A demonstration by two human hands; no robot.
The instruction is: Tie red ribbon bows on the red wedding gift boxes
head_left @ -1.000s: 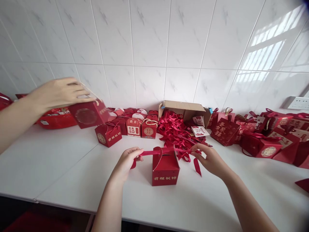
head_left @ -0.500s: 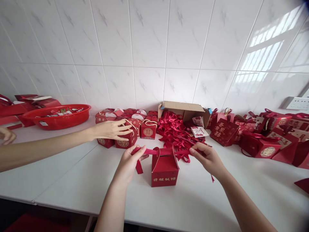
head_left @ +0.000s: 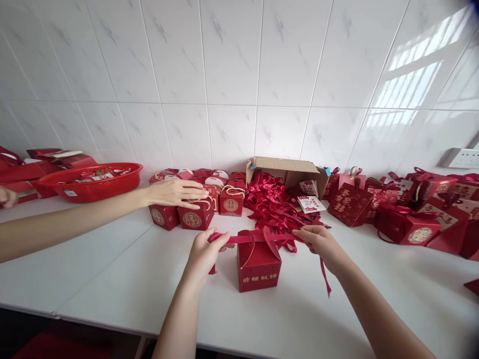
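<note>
The head view shows my left hand (head_left: 207, 252) and right hand (head_left: 321, 243) pinching a flat, satiny red ribbon (head_left: 234, 240), stretched nearly straight at the curved top flaps (head_left: 245, 253) of a boxy red paperboard carton (head_left: 259, 276), upright between them on the smooth white table (head_left: 299, 319).

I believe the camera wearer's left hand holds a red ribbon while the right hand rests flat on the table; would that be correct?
Not quite: the head view shows the right hand pinching the red ribbon above the table. The left hand does hold the ribbon.
</note>
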